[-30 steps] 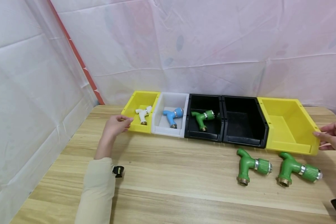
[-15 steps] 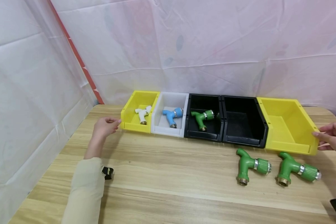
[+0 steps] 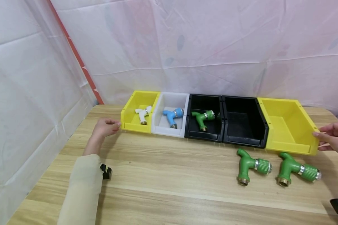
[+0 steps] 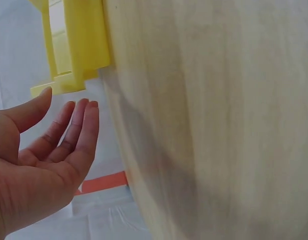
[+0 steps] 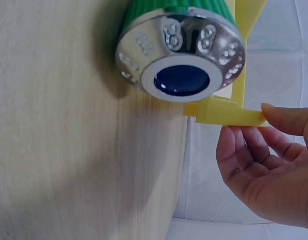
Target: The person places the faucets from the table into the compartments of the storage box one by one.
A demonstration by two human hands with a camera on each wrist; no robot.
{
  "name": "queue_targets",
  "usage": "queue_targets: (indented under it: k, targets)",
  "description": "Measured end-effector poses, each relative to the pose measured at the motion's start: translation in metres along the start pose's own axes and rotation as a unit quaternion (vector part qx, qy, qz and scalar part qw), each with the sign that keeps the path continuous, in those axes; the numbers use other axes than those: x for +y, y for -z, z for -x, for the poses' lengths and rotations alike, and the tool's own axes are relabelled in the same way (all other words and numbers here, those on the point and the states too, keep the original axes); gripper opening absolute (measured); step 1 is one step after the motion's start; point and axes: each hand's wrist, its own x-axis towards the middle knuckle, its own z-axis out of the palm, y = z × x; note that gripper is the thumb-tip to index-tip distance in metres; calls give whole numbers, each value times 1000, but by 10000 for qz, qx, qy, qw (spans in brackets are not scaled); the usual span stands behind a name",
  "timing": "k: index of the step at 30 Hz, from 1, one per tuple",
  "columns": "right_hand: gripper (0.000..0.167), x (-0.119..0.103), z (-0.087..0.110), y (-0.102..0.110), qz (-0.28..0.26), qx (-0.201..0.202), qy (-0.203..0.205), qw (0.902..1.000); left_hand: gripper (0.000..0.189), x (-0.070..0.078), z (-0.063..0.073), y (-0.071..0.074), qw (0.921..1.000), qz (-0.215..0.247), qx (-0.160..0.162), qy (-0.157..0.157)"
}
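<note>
My left hand (image 3: 104, 128) is beside the outer wall of the left yellow bin (image 3: 125, 125), fingers loosely bent and apart. In the left wrist view its thumb tip meets the bin's edge, while the other fingers stand off it. At the far right, my right hand (image 3: 336, 137) pinches the side wall of a larger yellow bin (image 3: 301, 148) between thumb and fingers. Between these bins stand a white bin (image 3: 167, 131) and two black bins (image 3: 204, 136). A white tap (image 3: 143, 115), a blue tap (image 3: 173, 117) and a green tap (image 3: 203, 118) lie inside three bins.
Two larger green taps, one on the left (image 3: 250, 167) and one on the right (image 3: 295, 170), lie on the wooden table (image 3: 169, 187) before the right-hand bins. A pale curtain (image 3: 202, 47) hangs behind the row, another sheet (image 3: 22, 93) on the left.
My left hand has drawn back leftward from the small yellow bin's front corner to just outside its wall. The right hand keeps its hold on the larger yellow bin.
</note>
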Motion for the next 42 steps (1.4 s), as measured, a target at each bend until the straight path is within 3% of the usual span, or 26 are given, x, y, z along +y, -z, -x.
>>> queue_targets:
  k: [7,17,30,42]
  targets:
    - [18,-1,1,-2,29,9,-10,10000,33,-7,-7,-4,9985,544,-16,-78]
    - [20,-1,2,-2,-66,40,-23,10000,34,-7,-9,-6,9956,936,-49,76]
    - [23,-12,9,-8,20,159,-15,9999,32,-6,-9,-9,9955,941,53,58]
    - [19,-11,13,-10,-240,132,212,9994,29,-6,-7,-11,9948,1006,179,50]
